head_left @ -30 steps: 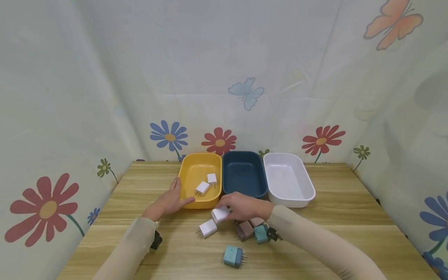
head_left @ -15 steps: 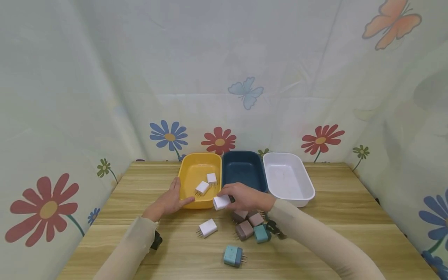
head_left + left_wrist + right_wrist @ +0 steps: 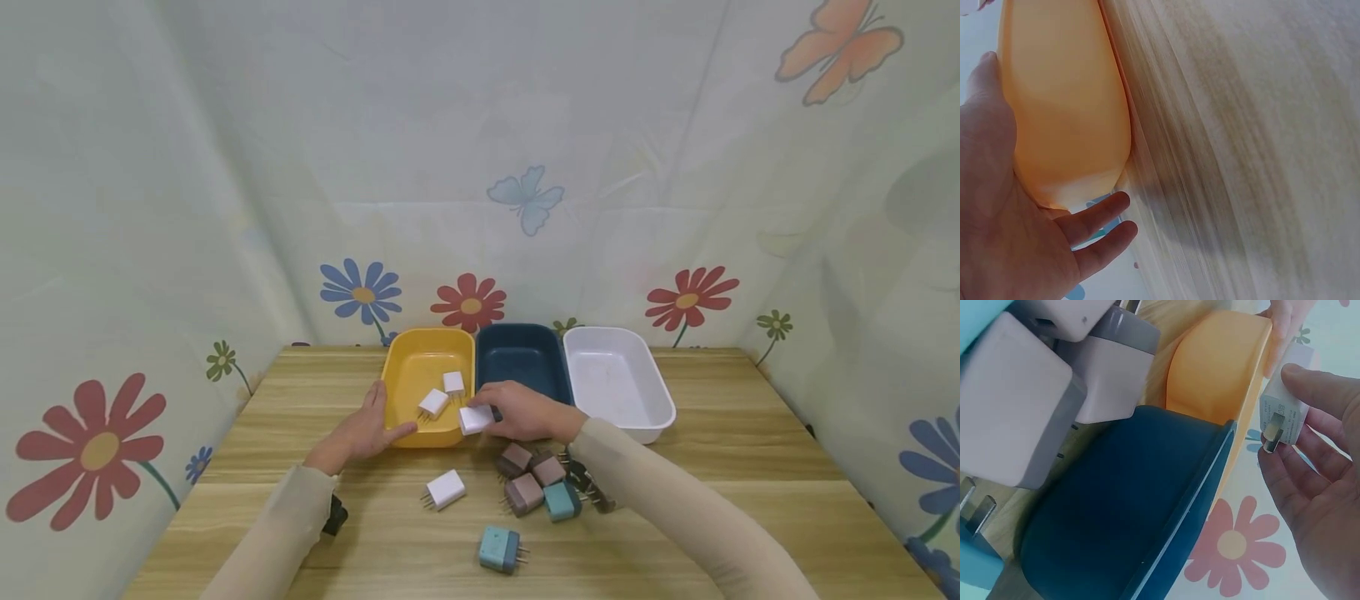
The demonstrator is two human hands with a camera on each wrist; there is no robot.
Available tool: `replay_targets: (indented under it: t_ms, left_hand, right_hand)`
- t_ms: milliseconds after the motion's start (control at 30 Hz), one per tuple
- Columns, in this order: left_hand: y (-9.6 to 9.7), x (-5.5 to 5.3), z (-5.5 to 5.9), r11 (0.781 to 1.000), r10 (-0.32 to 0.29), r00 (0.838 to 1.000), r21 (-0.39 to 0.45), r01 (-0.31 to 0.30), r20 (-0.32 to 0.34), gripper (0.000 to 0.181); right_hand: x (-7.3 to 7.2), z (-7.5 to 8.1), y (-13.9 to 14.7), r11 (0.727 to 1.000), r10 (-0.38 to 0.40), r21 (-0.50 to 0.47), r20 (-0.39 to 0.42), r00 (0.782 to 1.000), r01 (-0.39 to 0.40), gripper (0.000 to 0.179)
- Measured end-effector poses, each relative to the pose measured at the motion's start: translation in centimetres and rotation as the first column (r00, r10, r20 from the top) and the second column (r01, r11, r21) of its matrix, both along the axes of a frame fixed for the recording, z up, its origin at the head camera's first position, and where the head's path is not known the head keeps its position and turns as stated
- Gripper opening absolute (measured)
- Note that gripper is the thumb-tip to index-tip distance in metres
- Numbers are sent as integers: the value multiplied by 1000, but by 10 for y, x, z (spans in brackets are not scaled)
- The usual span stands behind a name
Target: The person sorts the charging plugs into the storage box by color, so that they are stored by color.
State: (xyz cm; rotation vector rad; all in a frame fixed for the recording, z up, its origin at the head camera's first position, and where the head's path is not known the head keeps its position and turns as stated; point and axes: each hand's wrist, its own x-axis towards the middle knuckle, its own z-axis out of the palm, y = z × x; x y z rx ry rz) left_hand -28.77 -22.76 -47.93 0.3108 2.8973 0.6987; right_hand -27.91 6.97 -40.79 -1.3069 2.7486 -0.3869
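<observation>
My right hand (image 3: 527, 413) pinches a white plug-in charger (image 3: 476, 419) between thumb and fingers, over the front right corner of the yellow bin (image 3: 400, 367). In the right wrist view the charger (image 3: 1285, 403) shows its metal prongs toward the palm. Two more white chargers (image 3: 433, 403) lie inside the yellow bin. My left hand (image 3: 365, 428) rests against that bin's front left corner; in the left wrist view its fingers (image 3: 1097, 219) extend past the bin wall, fairly straight. Another white charger (image 3: 446, 489) lies on the table in front of the bin.
A dark blue bin (image 3: 517, 330) and a white bin (image 3: 670, 412) stand in a row right of the yellow one. Mauve chargers (image 3: 523, 493) and a teal charger (image 3: 562, 501) cluster below my right hand. Another teal charger (image 3: 497, 547) lies nearer on the table (image 3: 375, 542).
My right hand has lifted the white charger off the table and carried it up and forward to the yellow bin's front right corner. The left hand has stayed in place.
</observation>
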Motion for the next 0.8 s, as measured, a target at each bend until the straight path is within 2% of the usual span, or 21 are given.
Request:
replay_targets:
  t_ms: [800]
  left_hand:
    - [0, -1, 3, 1000, -2, 1000, -14, 2, 9, 111]
  right_hand:
    - [-24, 3, -13, 997, -72, 19, -5, 997, 72, 44]
